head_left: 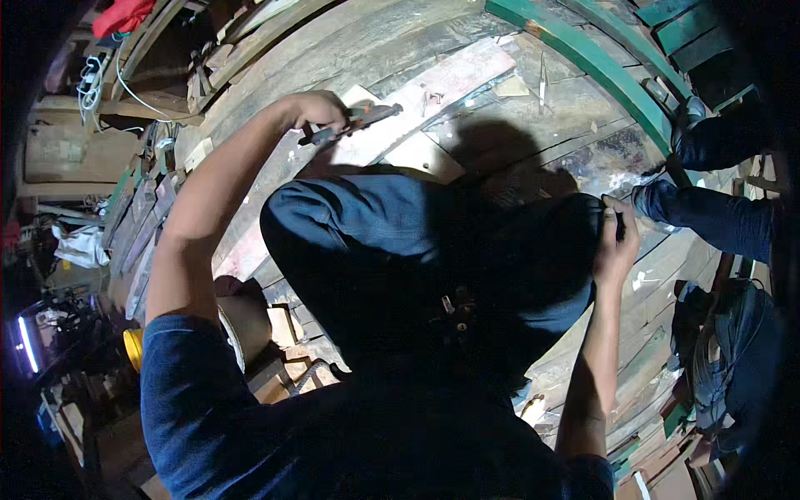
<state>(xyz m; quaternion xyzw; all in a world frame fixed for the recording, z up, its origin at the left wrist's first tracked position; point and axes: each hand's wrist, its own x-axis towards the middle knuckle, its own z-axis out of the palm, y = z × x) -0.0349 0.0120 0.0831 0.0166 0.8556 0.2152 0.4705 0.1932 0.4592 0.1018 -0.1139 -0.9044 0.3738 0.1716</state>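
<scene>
My left hand [321, 112] is closed around what looks like a pair of pliers [363, 119], dark metal with touches of orange. The tool is held over a long whitish, pink-stained board [467, 68] on the plank floor. A few small bits [433, 98], too small to name, lie on that board. A pale flat wood piece [423, 155] rests beside it, just beyond my knees. At the outer side of my right knee, my right hand [615, 243] has its fingers curled together. Whatever they may hold is hidden.
Curved green timbers [596, 71] run along the far right. Another person's trousered legs [708, 218] stand at the right. Wood offcuts [283, 325] and a yellow object [133, 348] are at my left, with a white cable [125, 87] further up. Weathered planks [508, 133] form the floor.
</scene>
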